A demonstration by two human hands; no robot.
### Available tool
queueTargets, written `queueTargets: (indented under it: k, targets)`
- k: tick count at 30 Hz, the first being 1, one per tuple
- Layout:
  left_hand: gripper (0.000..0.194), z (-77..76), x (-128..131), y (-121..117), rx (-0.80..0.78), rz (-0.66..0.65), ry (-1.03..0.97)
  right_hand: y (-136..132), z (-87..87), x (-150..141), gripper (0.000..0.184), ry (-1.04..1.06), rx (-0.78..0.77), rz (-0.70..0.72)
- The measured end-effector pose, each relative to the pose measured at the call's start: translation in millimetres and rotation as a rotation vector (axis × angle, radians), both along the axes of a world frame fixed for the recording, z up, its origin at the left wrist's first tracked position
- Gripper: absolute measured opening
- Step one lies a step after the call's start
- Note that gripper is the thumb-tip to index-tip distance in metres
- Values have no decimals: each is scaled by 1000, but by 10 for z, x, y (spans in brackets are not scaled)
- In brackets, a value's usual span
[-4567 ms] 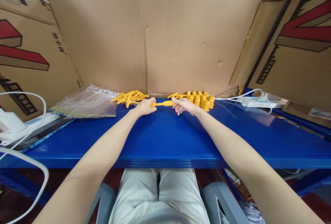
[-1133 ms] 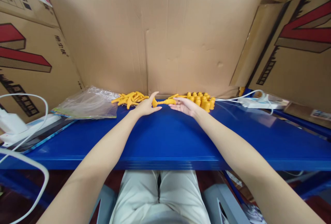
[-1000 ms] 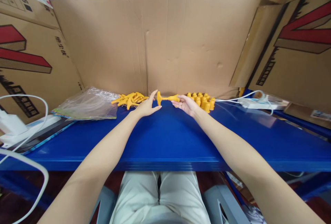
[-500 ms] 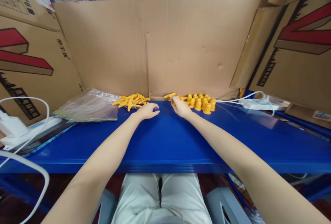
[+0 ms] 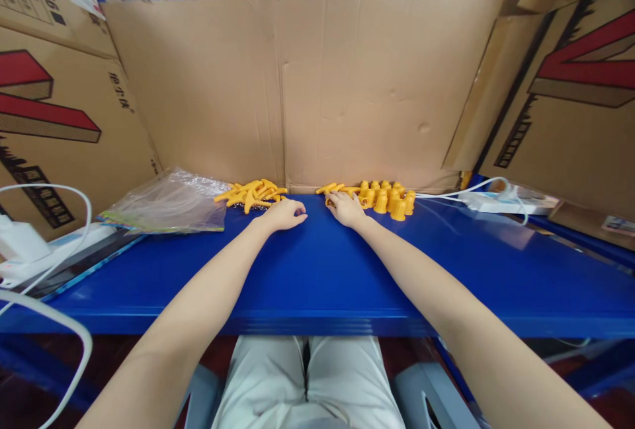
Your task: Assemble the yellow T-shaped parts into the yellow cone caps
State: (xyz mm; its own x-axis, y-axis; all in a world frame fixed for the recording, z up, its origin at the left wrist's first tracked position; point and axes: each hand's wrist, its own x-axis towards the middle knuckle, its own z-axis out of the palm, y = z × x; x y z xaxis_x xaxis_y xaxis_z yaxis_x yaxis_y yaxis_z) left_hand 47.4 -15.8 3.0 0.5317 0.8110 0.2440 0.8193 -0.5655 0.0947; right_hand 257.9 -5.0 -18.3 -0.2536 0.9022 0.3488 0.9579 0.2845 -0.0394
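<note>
Fingers of your right hand [image 5: 347,208] rest palm down on the blue shelf [image 5: 317,270], lightly curled, their tips touching the near edge of the yellow stemmed pieces [image 5: 337,189] lying flat by the cardboard back wall [image 5: 307,85]; whether they pinch one cannot be told. Just right of those pieces stands a cluster of yellow bell-shaped caps [image 5: 389,195], upright and close together. Your left hand [image 5: 284,213] lies on the shelf beside the right, fingers loosely curled and holding nothing, just in front of a loose pile of yellow stemmed parts [image 5: 251,193]. Left of that pile lies a crumpled clear plastic bag [image 5: 169,203], flat; its contents cannot be made out. A white power strip [image 5: 489,199] with a cable sits at the far right of the shelf.
</note>
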Motion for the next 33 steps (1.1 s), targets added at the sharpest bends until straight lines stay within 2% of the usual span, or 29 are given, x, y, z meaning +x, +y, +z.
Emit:
queueTargets:
  k: [6,11,19,23,27,33]
  targets:
    - [31,2,6,-10,-9,9,6,-40,-3,8,50,10,-14,-18]
    - [30,18,23,-40,-16,11,7,-66,47,80,45,-12,140,-25]
    - [30,6,24,-20,-13,5,4,4,224,523,34,35,324,-280]
    - [29,0,19,-3,-21,-13,-2,45,174,719,32,24,334,-355]
    - [29,-2,20,-5,-16,-11,-9,96,96,798,26,28,300,-351]
    - [30,9,26,-28,-21,-5,2,197,54,863,20,216,334,-332]
